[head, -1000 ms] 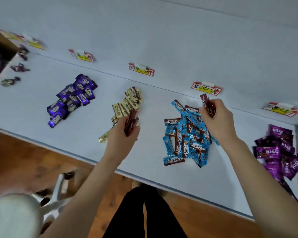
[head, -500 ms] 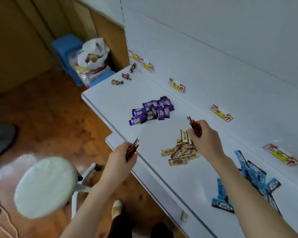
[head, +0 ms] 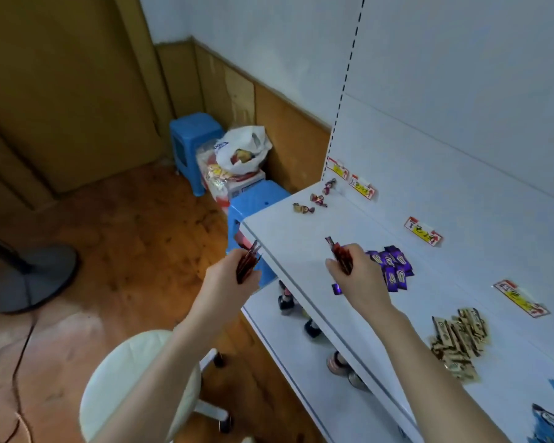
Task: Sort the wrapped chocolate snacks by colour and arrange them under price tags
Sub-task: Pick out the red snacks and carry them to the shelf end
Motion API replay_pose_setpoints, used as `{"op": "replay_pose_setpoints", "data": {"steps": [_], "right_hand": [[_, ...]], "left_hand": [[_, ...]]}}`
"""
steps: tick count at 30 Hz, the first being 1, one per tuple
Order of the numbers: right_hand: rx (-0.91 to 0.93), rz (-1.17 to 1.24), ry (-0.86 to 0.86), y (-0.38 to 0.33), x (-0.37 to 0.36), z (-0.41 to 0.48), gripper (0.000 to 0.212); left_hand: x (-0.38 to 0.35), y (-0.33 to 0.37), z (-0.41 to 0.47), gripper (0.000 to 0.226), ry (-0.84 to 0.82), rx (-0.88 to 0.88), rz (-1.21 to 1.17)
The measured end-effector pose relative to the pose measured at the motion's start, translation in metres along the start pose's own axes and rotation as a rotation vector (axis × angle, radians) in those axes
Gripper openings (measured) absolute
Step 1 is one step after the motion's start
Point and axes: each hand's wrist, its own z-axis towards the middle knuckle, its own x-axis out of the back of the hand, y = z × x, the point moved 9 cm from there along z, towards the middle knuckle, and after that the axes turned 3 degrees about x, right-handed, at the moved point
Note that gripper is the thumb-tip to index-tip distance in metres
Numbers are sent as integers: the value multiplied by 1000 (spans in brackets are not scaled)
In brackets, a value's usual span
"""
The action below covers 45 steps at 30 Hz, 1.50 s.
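Glossy foil-like wrappers on the purple snacks (head: 390, 266); the white shelf (head: 307, 231) looks smooth and matt; the floor (head: 135, 238) is polished wood; the stools (head: 192, 139) blue plastic.

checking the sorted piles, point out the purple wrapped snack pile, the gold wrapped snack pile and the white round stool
purple wrapped snack pile (head: 394, 266), head view, middle wrapper
gold wrapped snack pile (head: 459, 342), head view, pile centre
white round stool (head: 119, 385), head view, seat

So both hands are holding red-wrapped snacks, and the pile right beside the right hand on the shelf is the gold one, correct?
Not quite. In the head view the pile beside the right hand is the purple pile; the gold pile lies further along the shelf. Both hands, left hand included, do hold red-wrapped snacks.
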Motion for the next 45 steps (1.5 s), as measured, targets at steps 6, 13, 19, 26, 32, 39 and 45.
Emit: {"op": "replay_pose_setpoints", "data": {"steps": [6, 13, 19, 26, 32, 39, 45], "right_hand": [[8, -46, -73, -26, -30, 34, 16], [-15, -49, -81, -9, -43, 103, 17], [-49, -34, 39, 13, -12, 190, 16], [-78, -26, 72, 42, 2, 249, 16], [-189, -5, 54, 83, -5, 258, 18], [-341, -21, 213, 126, 22, 258, 27], [-497, -75, 358, 146, 28, 253, 26]], "left_hand": [[1, 4, 40, 12, -45, -42, -52], [-11, 1, 111, 11, -82, -38, 25], [-25, 42, 195, 10, -119, -98, 125], [-57, 67, 242, 12, -185, -118, 194], [-75, 69, 269, 13, -234, -136, 255], [-114, 81, 297, 13, -378, -252, 259], [-143, 80, 329, 22, -513, -410, 247]]}}
